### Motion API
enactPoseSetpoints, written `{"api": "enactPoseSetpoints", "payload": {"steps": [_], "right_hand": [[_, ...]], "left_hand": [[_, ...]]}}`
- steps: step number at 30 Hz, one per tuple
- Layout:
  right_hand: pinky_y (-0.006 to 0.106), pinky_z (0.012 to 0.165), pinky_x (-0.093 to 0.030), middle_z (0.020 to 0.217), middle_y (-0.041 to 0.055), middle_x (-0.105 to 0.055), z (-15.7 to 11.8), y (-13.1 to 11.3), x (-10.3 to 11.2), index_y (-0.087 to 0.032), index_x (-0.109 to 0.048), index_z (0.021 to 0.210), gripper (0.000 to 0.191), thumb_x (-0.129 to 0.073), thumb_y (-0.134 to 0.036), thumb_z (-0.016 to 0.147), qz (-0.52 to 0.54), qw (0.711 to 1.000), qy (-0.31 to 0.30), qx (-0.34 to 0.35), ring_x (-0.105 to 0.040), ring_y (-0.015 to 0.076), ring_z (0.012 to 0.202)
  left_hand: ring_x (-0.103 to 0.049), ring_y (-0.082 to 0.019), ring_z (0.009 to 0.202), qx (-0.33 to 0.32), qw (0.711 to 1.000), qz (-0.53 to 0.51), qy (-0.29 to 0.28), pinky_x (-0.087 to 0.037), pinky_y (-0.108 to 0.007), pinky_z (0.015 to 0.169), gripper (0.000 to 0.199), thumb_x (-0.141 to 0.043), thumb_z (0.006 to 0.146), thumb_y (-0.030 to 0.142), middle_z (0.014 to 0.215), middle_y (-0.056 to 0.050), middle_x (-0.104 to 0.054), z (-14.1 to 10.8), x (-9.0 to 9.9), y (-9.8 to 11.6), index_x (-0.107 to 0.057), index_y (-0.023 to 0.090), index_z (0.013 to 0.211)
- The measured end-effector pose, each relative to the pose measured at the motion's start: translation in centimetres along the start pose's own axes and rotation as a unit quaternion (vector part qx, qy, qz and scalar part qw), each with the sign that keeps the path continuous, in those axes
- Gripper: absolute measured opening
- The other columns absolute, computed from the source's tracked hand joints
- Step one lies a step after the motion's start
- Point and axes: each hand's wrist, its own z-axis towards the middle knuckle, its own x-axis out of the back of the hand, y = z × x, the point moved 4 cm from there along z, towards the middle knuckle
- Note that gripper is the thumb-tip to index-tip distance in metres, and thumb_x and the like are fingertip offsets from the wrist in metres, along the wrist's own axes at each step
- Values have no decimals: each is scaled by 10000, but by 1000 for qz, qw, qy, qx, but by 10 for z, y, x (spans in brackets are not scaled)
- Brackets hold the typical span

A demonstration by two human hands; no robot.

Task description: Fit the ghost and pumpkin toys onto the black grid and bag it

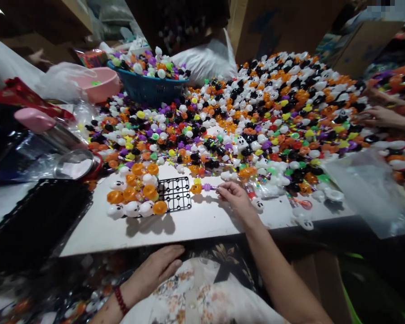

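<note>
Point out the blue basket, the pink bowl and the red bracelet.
Blue basket [148, 90]: head view, side wall.
Pink bowl [104, 92]: head view, outer wall.
Red bracelet [120, 300]: head view, middle beads.

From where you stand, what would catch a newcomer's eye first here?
Probably the heap of orange, white and black trinkets sprawling across the far side of the table. Then the blue basket, brimming with more, at the back left. Up close, the right hand holds a small pumpkin-headed toy beside a black grid.
</note>
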Motion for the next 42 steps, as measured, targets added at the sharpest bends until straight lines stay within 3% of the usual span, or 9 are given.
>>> {"api": "enactPoseSetpoints", "payload": {"steps": [5, 11, 15, 18, 23, 26, 31, 36, 42], "right_hand": [[257, 667, -483, 786, -8, -653, -11, -12, 7, -211, -687, 880, 318, -817, -431, 690, 51, 998, -17, -23, -587, 118, 687], [252, 627, -454, 747, -21, -625, -13, -25, 0, -217, -705, 863, 301, -830, -411, 671, 56, 997, -48, -12, -544, 111, 648], [243, 608, -450, 755, -11, -632, -17, -28, -14, -212, -708, 845, 313, -853, -390, 632, 93, 992, -76, -39, -546, 111, 648], [235, 600, -447, 771, -3, -647, -23, -27, -27, -213, -707, 840, 309, -862, -368, 622, 122, 985, -107, -56, -554, 109, 654], [229, 637, -436, 796, -7, -655, -39, -28, -42, -214, -716, 867, 251, -836, -335, 683, 102, 979, -166, -54, -563, 104, 698], [234, 654, -426, 805, -13, -646, -46, -36, -45, -218, -718, 883, 209, -810, -321, 726, 58, 984, -169, -21, -540, 99, 699], [246, 647, -412, 782, -22, -617, -41, -56, -50, -224, -702, 923, 217, -777, -356, 766, 30, 988, -145, 43, -502, 105, 684], [264, 667, -416, 851, 2, -637, -19, -74, -69, -199, -678, 940, 210, -704, -373, 825, -82, 979, -116, 149, -521, 120, 725], [247, 667, -380, 780, -8, -609, 5, -70, -112, -170, -682, 844, 82, -656, -245, 865, -249, 932, -154, 214, -500, 110, 692]], "left_hand": [[-702, -162, 983, -55, 996, -72, 9, -560, -230, 861, 287, -496, 955, 242, 1099, -67, -736, 12, 30, 41, -660, 239, 1190], [-698, -161, 936, -87, 976, -34, 194, -557, -239, 834, 300, -574, 890, 117, 1020, -70, -733, 5, 85, 67, -657, 231, 1155], [-709, -172, 851, 53, 955, -149, 250, -584, -271, 765, 237, -589, 914, 246, 1032, -88, -727, 4, 97, 59, -661, 208, 1137], [-716, -181, 797, 172, 893, -340, 238, -607, -317, 712, 499, -563, 927, 423, 1215, -151, -657, 14, 91, 60, -474, 192, 1361], [-710, -172, 784, 207, 851, -425, 228, -604, -323, 749, 591, -596, 890, 509, 1051, -101, -692, 35, 86, 70, -443, 174, 1352], [-701, -169, 778, 185, 878, -373, 238, -599, -312, 747, 458, -603, 894, 475, 885, -56, -705, 38, 85, 70, -549, 162, 1224], [-677, -144, 774, 114, 945, -119, 282, -574, -298, 738, 436, -585, 921, 382, 1037, -66, -700, 32, 98, 69, -535, 207, 1317], [-641, -183, 992, 48, 906, 120, 403, -535, -344, 894, 374, -594, 918, 244, 1165, -81, -660, 20, 132, 60, -558, 211, 1289], [-543, -239, 1211, -16, 923, 225, 311, -442, -451, 1068, 499, -581, 910, 176, 1282, -109, -604, 27, 130, 42, -456, 217, 1391]]}}
